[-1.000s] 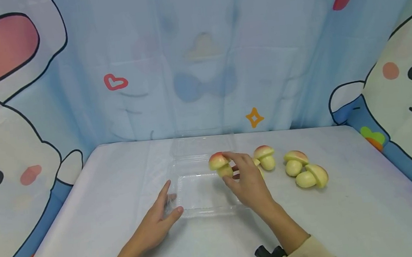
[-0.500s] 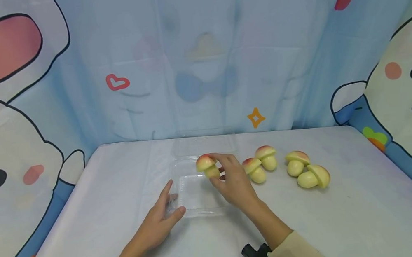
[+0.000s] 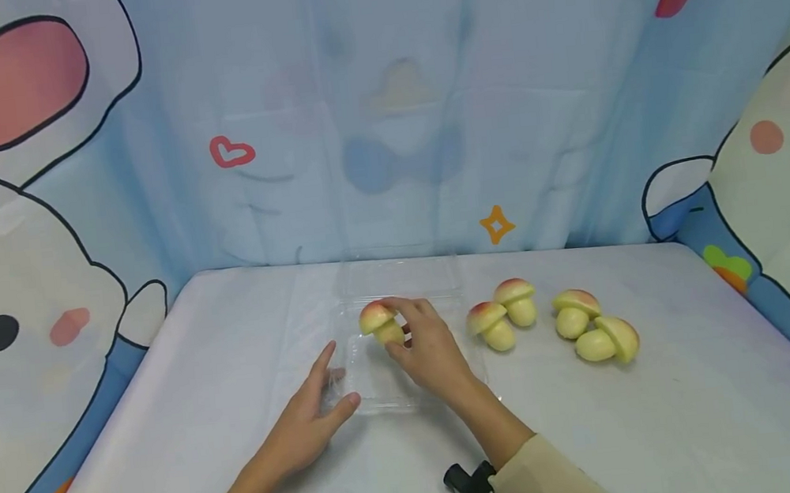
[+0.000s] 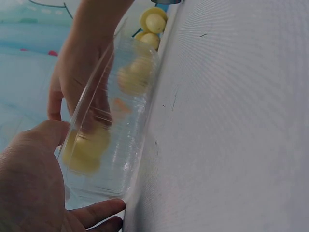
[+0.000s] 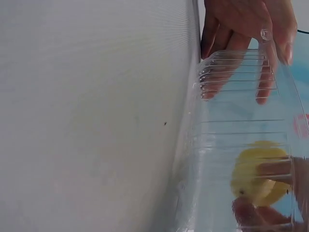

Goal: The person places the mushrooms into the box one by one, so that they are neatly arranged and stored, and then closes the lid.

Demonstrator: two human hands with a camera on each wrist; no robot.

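A clear plastic clamshell box [image 3: 388,400] sits on the white table with its lid [image 3: 398,276] folded back behind it. My right hand [image 3: 433,358] pinches a toy mushroom [image 3: 376,317] with a red-tinged cap between thumb and fingers, over the box's left part. Through the box wall in the right wrist view, the yellow mushroom [image 5: 260,174] shows between the fingertips. My left hand [image 3: 307,426], thumb and fingers spread, rests against the box's left end. In the left wrist view its thumb [image 4: 50,133] lies by the rim and its other fingers [image 4: 101,212] low at the corner.
Right of the box lie two more mushrooms [image 3: 491,326] close together, and farther right another pair [image 3: 607,339]. A black bent piece [image 3: 469,483] sits by my right sleeve. A blue cartoon curtain [image 3: 277,210] hangs behind the table's far edge.
My right hand has carried the mushroom leftward over the box, leaving the nearer pair of mushrooms fully in sight. My left hand has stayed at the box's left end.
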